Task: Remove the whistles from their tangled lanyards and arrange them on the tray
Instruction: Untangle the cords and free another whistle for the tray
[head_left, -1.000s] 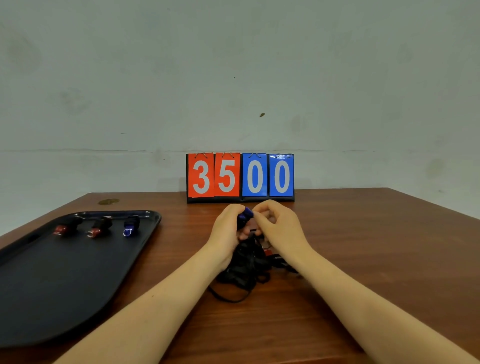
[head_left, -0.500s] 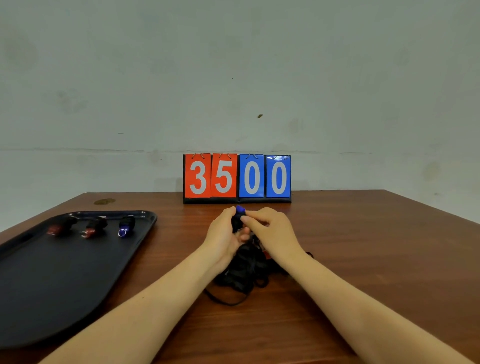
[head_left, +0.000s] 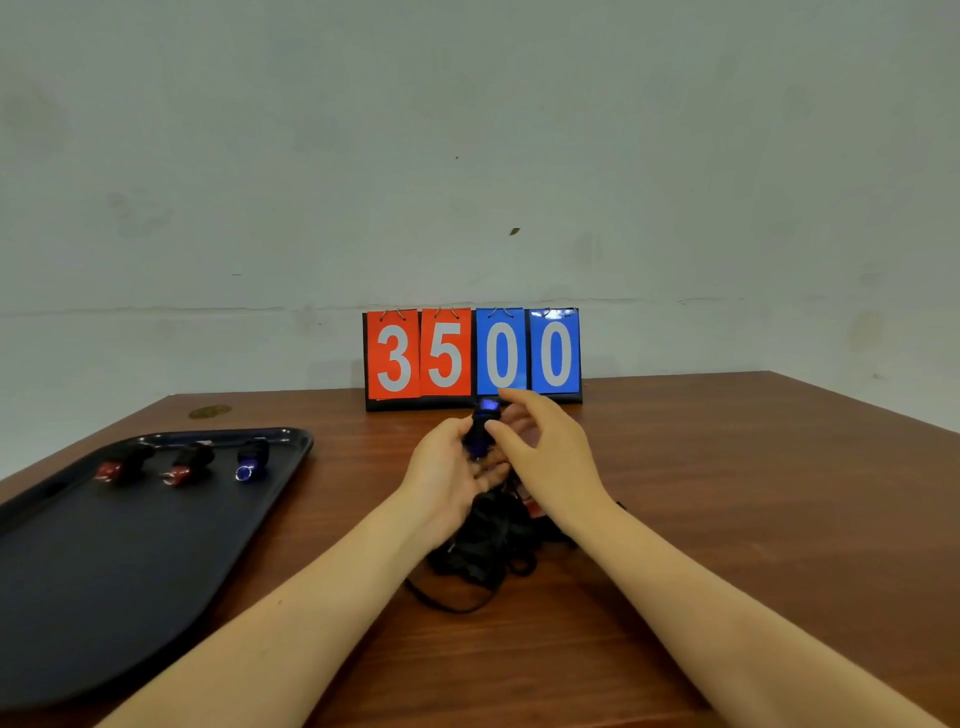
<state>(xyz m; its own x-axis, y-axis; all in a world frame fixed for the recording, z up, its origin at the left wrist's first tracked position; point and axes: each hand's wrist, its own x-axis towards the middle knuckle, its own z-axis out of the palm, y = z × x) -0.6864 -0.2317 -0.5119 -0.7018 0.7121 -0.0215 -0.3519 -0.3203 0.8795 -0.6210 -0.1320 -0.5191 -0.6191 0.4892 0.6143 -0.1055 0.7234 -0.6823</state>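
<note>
Left hand (head_left: 451, 470): raised above the table; fingers curled round a blue whistle (head_left: 483, 426), which stands upright between both hands
Right hand (head_left: 546, 457): beside the whistle on its right; thumb touching the whistle's side; fingers loosely spread and arched over it, gripping nothing that I can make out
Lanyards (head_left: 488, 545): black tangled heap on the table (head_left: 727, 493) under the wrists; a loop trails toward the near edge; something red shows in the heap
Tray (head_left: 104, 571): black, well to the left; two red whistles (head_left: 124, 465) (head_left: 187, 465) and a blue one (head_left: 252, 460) in a row along its far end
Scoreboard (head_left: 472, 356): at the table's back edge; reads 35 00
</note>
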